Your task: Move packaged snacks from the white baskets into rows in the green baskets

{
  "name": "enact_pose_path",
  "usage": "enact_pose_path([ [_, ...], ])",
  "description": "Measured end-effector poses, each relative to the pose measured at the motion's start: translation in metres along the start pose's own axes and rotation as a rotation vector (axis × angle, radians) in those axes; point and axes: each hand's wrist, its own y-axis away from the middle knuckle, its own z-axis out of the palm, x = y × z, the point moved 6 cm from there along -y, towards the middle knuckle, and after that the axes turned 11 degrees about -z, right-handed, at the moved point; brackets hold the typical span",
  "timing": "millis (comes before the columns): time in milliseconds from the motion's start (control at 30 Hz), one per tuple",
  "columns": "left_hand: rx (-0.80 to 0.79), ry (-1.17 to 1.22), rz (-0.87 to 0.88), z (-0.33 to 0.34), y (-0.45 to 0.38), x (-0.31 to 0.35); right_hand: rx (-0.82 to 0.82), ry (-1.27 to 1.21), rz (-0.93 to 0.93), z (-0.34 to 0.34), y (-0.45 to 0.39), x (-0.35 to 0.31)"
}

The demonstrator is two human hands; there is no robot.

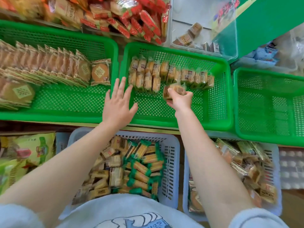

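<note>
Placing a snack (171, 92), the right hand (180, 100) gripped it; the left hand (117, 104) hovered spread.
Nudged carelessly, the standing rows (164, 74) in the green basket (218, 102) risked toppling.

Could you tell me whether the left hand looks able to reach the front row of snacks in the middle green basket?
Probably yes: the left hand hovers open beside the front row, nothing between.

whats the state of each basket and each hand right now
left green basket: partly filled, round snacks in rows
middle green basket: two short rows begun
right green basket: no snacks visible
white baskets: heaped loose
left hand: open, fingers straight
right hand: grips snack packet
</note>
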Motion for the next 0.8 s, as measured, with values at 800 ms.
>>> enact_pose_path([
  [800,-0.017,-0.097,0.020,0.004,-0.001,-0.002,-0.172,-0.293,0.203,0.062,-0.026,0.011],
])
